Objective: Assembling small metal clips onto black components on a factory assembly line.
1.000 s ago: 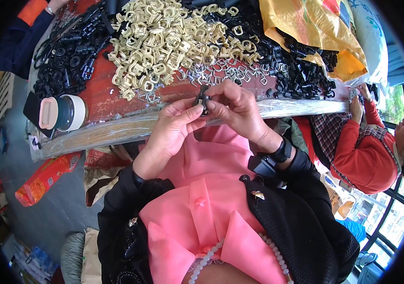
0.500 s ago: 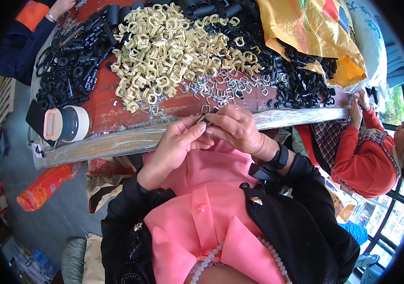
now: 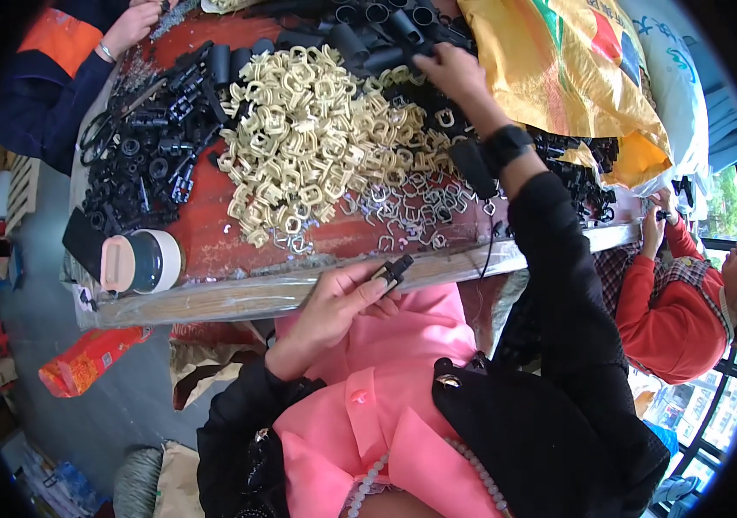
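Observation:
My left hand is closed on a small black plastic fitting with a pale part on it, held at the table's front edge. Stretched far over the table, my right hand has its fingers extended at the end of a black tube; its fingertips are partly hidden. Several more black tubes lie around it. Left of that arm is a heap of cream plastic clips, with bent metal clips scattered in front.
Black plastic parts lie at the left, beside a jar with a pink lid. A yellow sack stands at the right, spilling black parts. One person's hand works at the far left, another's at the right.
My right hand has left the fitting and reached forward and right to the black tubes. My left hand still holds the fitting, now lower in the picture. The whole view has shifted slightly.

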Available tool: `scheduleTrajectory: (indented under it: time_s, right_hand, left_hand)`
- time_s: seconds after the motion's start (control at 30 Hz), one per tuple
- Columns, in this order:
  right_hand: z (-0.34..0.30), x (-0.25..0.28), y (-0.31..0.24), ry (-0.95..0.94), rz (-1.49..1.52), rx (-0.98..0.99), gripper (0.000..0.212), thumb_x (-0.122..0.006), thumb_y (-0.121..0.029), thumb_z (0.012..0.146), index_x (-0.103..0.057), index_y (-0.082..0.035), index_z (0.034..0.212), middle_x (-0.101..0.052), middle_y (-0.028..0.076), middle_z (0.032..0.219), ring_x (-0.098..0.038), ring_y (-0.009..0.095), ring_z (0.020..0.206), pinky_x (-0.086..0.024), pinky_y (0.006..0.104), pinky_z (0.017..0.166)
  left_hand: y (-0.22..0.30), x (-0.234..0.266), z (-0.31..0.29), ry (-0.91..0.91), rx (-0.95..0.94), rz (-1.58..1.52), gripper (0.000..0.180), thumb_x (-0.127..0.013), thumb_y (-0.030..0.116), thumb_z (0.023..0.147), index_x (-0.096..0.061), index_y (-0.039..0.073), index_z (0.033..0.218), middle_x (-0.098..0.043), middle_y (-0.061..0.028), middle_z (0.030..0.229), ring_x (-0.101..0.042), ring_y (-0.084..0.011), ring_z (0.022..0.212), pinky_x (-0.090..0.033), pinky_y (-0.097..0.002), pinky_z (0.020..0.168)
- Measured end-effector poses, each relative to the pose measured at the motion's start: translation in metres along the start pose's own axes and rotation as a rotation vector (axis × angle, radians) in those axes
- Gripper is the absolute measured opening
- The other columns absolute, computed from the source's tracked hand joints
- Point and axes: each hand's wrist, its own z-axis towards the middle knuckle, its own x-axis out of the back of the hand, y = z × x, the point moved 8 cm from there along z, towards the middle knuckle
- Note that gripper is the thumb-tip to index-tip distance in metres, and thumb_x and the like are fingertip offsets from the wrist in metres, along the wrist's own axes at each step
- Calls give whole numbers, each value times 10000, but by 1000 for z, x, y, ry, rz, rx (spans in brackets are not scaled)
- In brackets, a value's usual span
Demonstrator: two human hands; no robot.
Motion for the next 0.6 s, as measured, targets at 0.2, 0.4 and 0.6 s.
scheduleTrajectory:
  time_s: [0.2,0.4,0.6]
  right_hand:
    - [14,-42,8,-23,200,-253,456,-559,-369,699,-463,-148,1086,-584,113,912,-527,326,906,-297,533,829]
    - [15,-45,8,-95,440,17,489,-566,-371,708,-435,-117,1105,-567,159,900,-539,321,862,-336,508,797]
    - [-40,24,-6,155,470,23,363,-560,-215,763,-430,-85,1076,-495,48,722,-469,127,625,-403,252,584]
  left_hand:
    - [0,1,2,11,-21,-53,379,-484,166,833,-355,48,1169,-546,-104,904,-573,-176,761,-462,-263,667]
    - [3,-4,4,-9,-54,-30,416,-492,156,828,-294,72,1185,-539,-115,919,-570,-209,785,-458,-291,712]
    - [1,3,1,40,-85,-85,361,-483,145,831,-331,69,1150,-541,-134,927,-573,-218,788,-472,-296,703]
